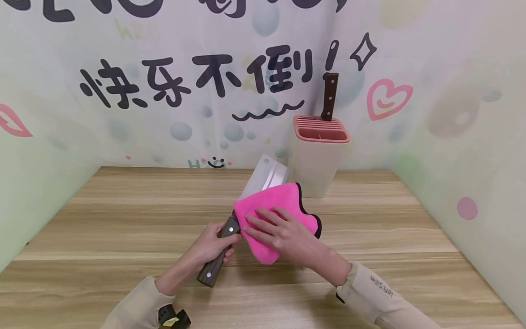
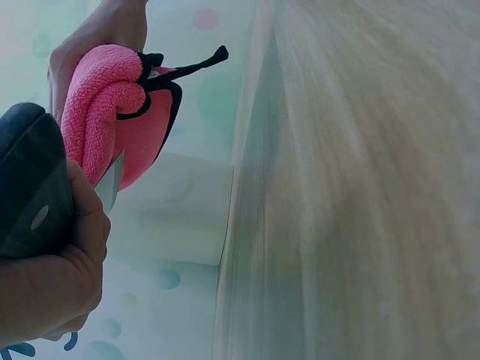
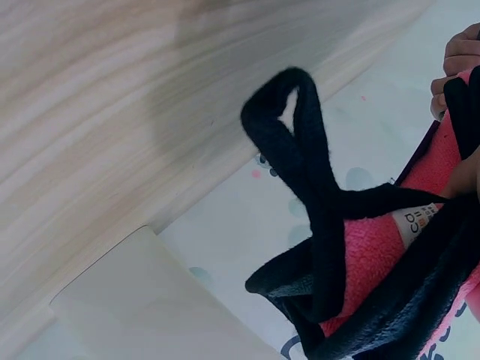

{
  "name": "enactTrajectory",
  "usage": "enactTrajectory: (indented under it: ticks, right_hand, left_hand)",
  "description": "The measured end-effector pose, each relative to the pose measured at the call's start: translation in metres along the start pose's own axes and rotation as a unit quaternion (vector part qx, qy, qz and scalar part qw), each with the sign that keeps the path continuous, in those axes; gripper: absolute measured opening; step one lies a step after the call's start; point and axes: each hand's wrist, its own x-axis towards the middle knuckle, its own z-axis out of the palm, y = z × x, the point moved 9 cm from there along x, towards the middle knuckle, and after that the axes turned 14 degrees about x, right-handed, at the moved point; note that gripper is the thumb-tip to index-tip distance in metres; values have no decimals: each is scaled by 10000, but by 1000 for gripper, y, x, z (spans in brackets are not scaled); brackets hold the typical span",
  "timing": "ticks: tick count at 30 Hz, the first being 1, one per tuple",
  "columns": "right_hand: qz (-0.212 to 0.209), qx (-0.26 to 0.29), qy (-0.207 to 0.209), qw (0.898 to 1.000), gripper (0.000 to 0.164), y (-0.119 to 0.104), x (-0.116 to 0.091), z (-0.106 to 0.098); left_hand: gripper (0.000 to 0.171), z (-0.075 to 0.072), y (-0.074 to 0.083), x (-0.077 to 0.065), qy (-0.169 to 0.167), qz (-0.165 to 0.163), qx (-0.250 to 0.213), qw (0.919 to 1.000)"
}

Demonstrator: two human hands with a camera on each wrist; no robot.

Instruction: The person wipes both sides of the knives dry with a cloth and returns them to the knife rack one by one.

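My left hand (image 1: pixel 210 246) grips the dark, riveted handle of a cleaver (image 1: pixel 260 176), its thumb laid along the side. The wide blade slants away toward the back, held above the table. A pink cloth (image 1: pixel 283 195) with black edging is draped over the lower part of the blade and hides it. My right hand (image 1: pixel 289 237) holds the cloth against the blade, fingers spread across the top and the thumb hidden underneath. Folds of the cloth (image 2: pixel 97 105) wrap the blade in the left wrist view. A black loop and a label show on the cloth (image 3: pixel 375 251) in the right wrist view.
A white knife block (image 1: pixel 314 164) with a pink slotted top stands at the back, just beyond the cleaver. One brown-handled knife (image 1: pixel 330 97) is upright in it. The wood-grain table (image 1: pixel 123 219) is bounded by a printed back wall (image 1: pixel 164 123) and side walls.
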Motion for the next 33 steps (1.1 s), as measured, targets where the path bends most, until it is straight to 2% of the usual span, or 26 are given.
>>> enactTrajectory:
  ticks: [11, 33]
  right_hand:
    - [112, -17, 19, 9999, 55, 10, -3, 1]
    - [867, 208, -20, 9960, 58, 48, -13, 3]
  left_hand:
    - [16, 1, -1, 2, 0, 16, -33, 10000]
    - [17, 3, -6, -1, -53, -52, -48, 10000]
